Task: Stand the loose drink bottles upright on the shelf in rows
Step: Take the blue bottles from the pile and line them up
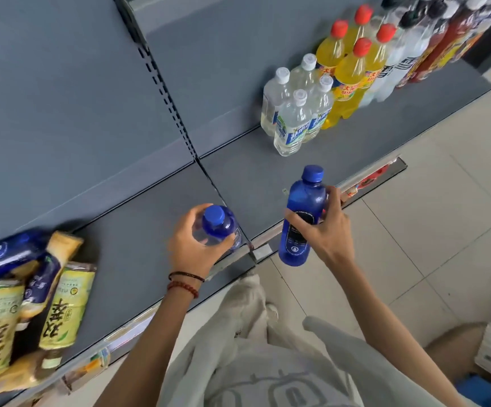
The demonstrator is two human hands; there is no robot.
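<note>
Centre of frame, over the front edge of the grey shelf (150,224): left blue bottle (219,226), fingers of the left hand (193,245) curled round it; right blue bottle (301,218), dark-labelled and blue-capped, gripped by the right hand (326,227). Upper right, clear bottles (294,113) and yellow bottles (350,71) stand in rows. Lower left, tea bottles (65,304) lie loose. Right, pale tiled floor (414,245).

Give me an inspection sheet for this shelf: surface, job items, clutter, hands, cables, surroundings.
Surface: grey shelf with a front price rail.
Job's things: left blue bottle and right blue bottle, both in hand; clear bottles and yellow bottles upright in rows.
Clutter: tea bottles lying piled at left.
Hands: left hand grips its bottle near the cap; right hand grips its bottle's body.
Cables: nothing seen.
Surroundings: tiled floor.
</note>
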